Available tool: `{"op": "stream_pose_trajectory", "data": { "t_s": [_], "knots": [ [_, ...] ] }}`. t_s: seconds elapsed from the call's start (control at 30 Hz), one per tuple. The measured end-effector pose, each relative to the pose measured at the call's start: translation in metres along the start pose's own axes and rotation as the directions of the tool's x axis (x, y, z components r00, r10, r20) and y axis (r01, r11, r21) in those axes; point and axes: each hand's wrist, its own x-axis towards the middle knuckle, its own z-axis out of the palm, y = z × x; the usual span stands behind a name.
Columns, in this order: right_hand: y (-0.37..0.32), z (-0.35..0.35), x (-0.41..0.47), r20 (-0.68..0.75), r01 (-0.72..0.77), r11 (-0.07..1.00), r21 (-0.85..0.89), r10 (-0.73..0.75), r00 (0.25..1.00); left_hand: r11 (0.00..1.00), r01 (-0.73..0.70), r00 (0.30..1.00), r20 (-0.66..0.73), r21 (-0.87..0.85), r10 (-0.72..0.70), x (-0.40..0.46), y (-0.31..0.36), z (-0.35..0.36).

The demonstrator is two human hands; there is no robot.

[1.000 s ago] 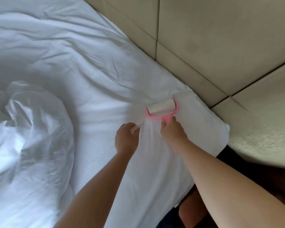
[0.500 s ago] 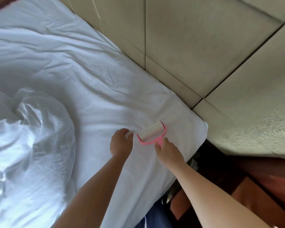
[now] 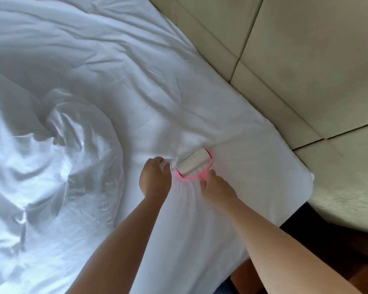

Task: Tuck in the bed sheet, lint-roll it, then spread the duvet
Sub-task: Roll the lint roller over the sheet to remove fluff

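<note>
Left hand (image 3: 154, 179) fingers curled, pinching a small fold of the bed sheet (image 3: 232, 145) just left of the roller; right hand (image 3: 216, 187) wrapped around the pink handle of the lint roller (image 3: 193, 164), white drum pressed flat on the sheet near the bed's corner; sheet puckers into fine creases between and below the two hands. Versus half a second ago: roller sits slightly further up the sheet from the bed's edge, drum angled much the same; left hand keeps its pinch; camera has swung, so more of the bunched duvet (image 3: 47, 166) shows at left. Duvet heaped, unspread, well apart from the roller. Padded beige headboard (image 3: 306, 60) runs along the sheet's upper right edge. Hard to see: roller handle hidden under right palm; left fingertips buried in fabric; dark floor area at lower right too blurred to read.
</note>
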Motion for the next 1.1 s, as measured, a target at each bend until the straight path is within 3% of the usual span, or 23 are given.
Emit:
{"op": "stream_pose_trajectory", "data": {
  "t_s": [0.2, 0.37, 0.63, 1.1],
  "knots": [
    [-0.051, -0.007, 0.058, -0.064, 0.05, 0.999, 0.011, -0.049, 0.997, 0.997, -0.022, 0.988, -0.15, 0.067, 0.032, 0.049, -0.009, -0.01],
    [-0.093, -0.027, 0.111, -0.074, 0.129, 0.992, 0.007, -0.128, 0.989, 0.988, 0.133, 0.953, -0.284, 0.08, -0.105, 0.075, -0.008, -0.016],
    [-0.167, -0.06, 0.181, -0.043, 0.205, 0.979, 0.014, -0.204, 0.978, 0.956, 0.29, 0.907, -0.329, 0.042, -0.261, 0.104, 0.007, -0.024],
    [-0.232, -0.075, 0.238, -0.023, 0.206, 0.978, -0.019, -0.206, 0.978, 0.956, 0.289, 0.881, -0.378, -0.047, -0.285, 0.17, 0.011, -0.04]
  ]
}}
